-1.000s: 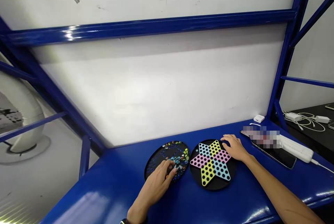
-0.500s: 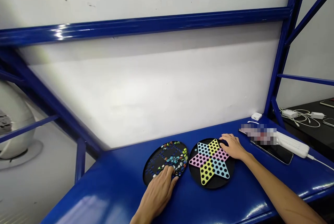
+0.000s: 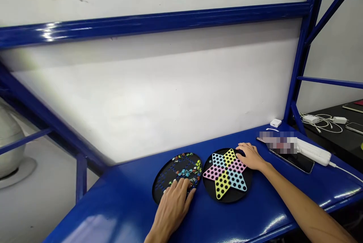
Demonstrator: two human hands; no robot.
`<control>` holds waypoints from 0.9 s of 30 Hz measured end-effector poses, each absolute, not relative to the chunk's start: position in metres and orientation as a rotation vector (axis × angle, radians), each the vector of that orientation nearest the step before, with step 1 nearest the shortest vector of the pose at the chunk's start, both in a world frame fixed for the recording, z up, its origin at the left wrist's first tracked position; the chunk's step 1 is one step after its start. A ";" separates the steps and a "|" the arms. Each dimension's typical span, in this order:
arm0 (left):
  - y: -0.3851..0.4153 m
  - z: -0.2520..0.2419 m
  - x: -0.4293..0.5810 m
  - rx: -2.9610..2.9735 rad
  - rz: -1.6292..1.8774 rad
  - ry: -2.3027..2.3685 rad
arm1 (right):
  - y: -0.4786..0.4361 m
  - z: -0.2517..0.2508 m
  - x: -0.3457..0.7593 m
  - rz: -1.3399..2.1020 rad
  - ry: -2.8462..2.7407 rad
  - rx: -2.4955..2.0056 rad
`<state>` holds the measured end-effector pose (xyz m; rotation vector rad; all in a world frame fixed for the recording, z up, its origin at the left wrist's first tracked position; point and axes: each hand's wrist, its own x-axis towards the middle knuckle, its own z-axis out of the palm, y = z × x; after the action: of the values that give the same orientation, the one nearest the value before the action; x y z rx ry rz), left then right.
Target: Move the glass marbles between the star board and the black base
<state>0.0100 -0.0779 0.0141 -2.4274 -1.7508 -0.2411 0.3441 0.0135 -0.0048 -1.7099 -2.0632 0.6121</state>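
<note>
My left hand [image 3: 175,201] reaches palm down over the near side of a round black tray [image 3: 155,194]. Its fingers are stretched and a little apart, with the fingertips among glass marbles [image 3: 186,172] in several colours. What lies under the fingers is hidden. To the right is a round Chinese checkers board [image 3: 237,194], its six-pointed star marked in pink, yellow and light blue with dark holes. My right hand [image 3: 251,157] curls over the board's upper right rim, the thumb on the pink point.
Both round pieces lie side by side on a blue metal table [image 3: 124,197]. At the right are a dark phone [image 3: 295,161], a white power strip [image 3: 313,152] with a cable and a small white box [image 3: 275,123]. Blue frame bars [image 3: 159,22] cross the white wall behind.
The whole view has shifted slightly to the right. My left hand has edged farther over the marbles with its fingers more spread. My right hand keeps its place on the board's rim.
</note>
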 end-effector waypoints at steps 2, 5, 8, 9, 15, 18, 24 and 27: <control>-0.078 0.016 0.016 -2.411 -0.190 -1.755 | 0.013 -0.004 0.344 0.610 -2.069 -1.710; -0.076 0.015 0.025 -2.403 -0.131 -1.805 | 0.013 -0.002 0.344 0.607 -2.074 -1.717; -0.072 0.013 0.033 -2.409 -0.079 -1.863 | 0.013 -0.001 0.344 0.617 -2.080 -1.724; -0.070 0.013 0.035 -2.409 -0.057 -1.878 | 0.013 -0.002 0.344 0.622 -2.082 -1.723; -0.065 0.016 0.043 -2.385 0.053 -1.918 | 0.013 -0.002 0.345 0.617 -2.090 -1.731; -0.064 0.016 0.046 -2.340 0.060 -1.964 | 0.012 0.000 0.345 0.624 -2.094 -1.728; -0.060 0.016 0.052 -2.303 0.112 -1.992 | 0.012 0.001 0.345 0.613 -2.107 -1.728; -0.059 0.018 0.053 -2.319 0.129 -1.972 | 0.013 -0.001 0.346 0.609 -2.112 -1.739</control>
<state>0.0533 -0.0591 0.0181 -2.3191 -1.9725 0.1288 0.3465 0.0133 -0.0008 -1.7390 -2.1118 0.6089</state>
